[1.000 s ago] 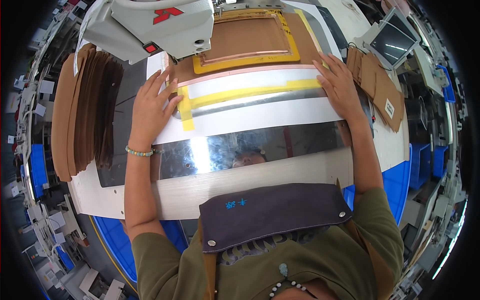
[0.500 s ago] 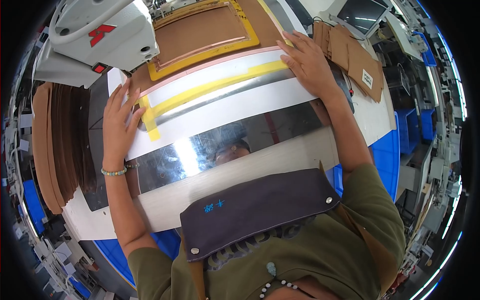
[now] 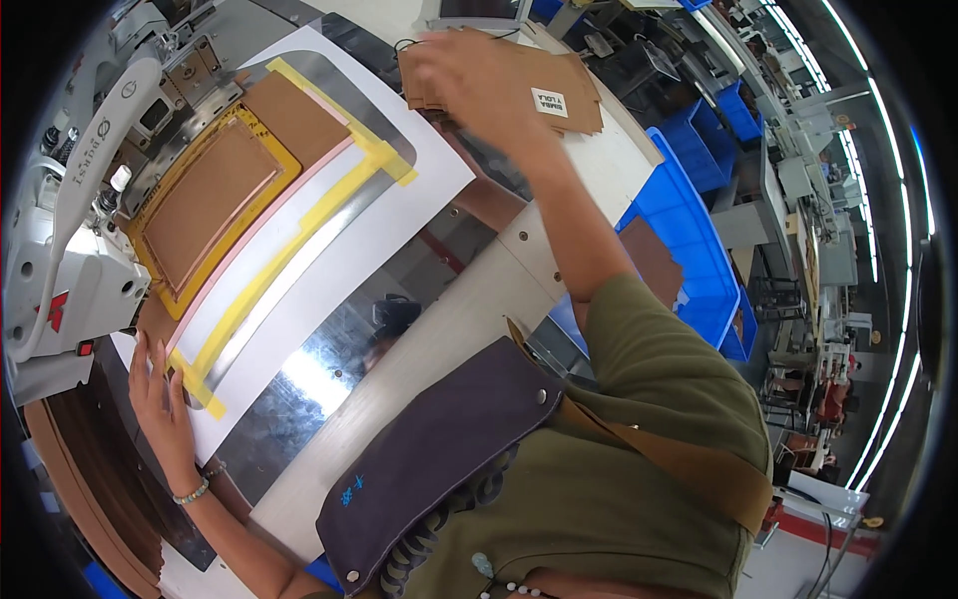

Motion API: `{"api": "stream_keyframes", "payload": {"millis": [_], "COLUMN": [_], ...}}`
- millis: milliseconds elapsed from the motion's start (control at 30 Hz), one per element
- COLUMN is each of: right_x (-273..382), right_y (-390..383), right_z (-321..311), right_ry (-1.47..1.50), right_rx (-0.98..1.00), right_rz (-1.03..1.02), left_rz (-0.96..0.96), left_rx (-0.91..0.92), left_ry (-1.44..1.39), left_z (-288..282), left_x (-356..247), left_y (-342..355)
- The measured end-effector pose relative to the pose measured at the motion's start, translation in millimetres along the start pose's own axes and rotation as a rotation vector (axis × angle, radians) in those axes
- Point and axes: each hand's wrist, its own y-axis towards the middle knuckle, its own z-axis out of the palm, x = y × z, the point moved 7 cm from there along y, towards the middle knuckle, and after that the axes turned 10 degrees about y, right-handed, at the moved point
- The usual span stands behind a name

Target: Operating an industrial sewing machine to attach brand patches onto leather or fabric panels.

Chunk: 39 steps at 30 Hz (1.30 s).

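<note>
My left hand point(image 3: 165, 404) lies with fingers stretched out at the near-left corner of a brown panel point(image 3: 316, 115), beside yellow tape strips point(image 3: 225, 324). A yellow frame point(image 3: 289, 165) with a brown inner field sits on the panel, next to a white sewing machine head point(image 3: 70, 290). Underneath are a shiny metal plate and a white sheet point(image 3: 299, 299). My right hand point(image 3: 479, 85) is over a pile of flat brown pieces point(image 3: 564, 90) at the far right; motion smears its fingers, and I cannot tell if it grips one.
A mirror-like metal plate point(image 3: 329, 364) spans the near side of the table point(image 3: 419, 334). Dark brown stacked pieces point(image 3: 85, 499) stand at the left. A blue bin point(image 3: 689, 270) with brown scraps is right of the table. A monitor point(image 3: 484, 10) is at the back.
My right hand has left the panel's right end and moved to the brown pile. My left hand remains at the panel's left corner. The view has turned toward the right.
</note>
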Motion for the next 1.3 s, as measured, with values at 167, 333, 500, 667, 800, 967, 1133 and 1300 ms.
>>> {"api": "stream_keyframes", "payload": {"millis": [167, 333, 500, 667, 800, 967, 1133, 1300], "right_x": [-137, -175, -178, -74, 77, 176, 215, 231], "right_y": [-73, -131, -107, 8, 111, 161, 176, 177], "right_z": [-47, 34, -17, -51, -16, 72, 95, 98], "right_ry": [0.365, 0.637, 0.859, 1.113, 0.941, 0.634, 0.498, 0.476], "right_rx": [-0.158, 0.344, 0.052, -0.145, 0.045, 0.034, 0.155, 0.134], "right_rz": [0.525, 0.692, 0.589, 0.328, -0.03, -0.294, -0.36, -0.365], "left_rz": [0.033, -0.009, -0.081, -0.06, 0.065, -0.065, -0.177, -0.134], "left_rx": [-0.019, 0.002, 0.015, 0.014, -0.079, -0.067, -0.031, 0.121], "left_ry": [-0.039, 0.004, -0.144, -0.191, -0.074, -0.225, -0.347, -0.572], "left_z": [-2, -12, -30, -45, -18, 20, 33, 42], "left_x": [-4, -1, 4, 8, 22, 34, 41, 27], "left_y": [13, 2, 2, 28, 50, 81, 90, 100]}}
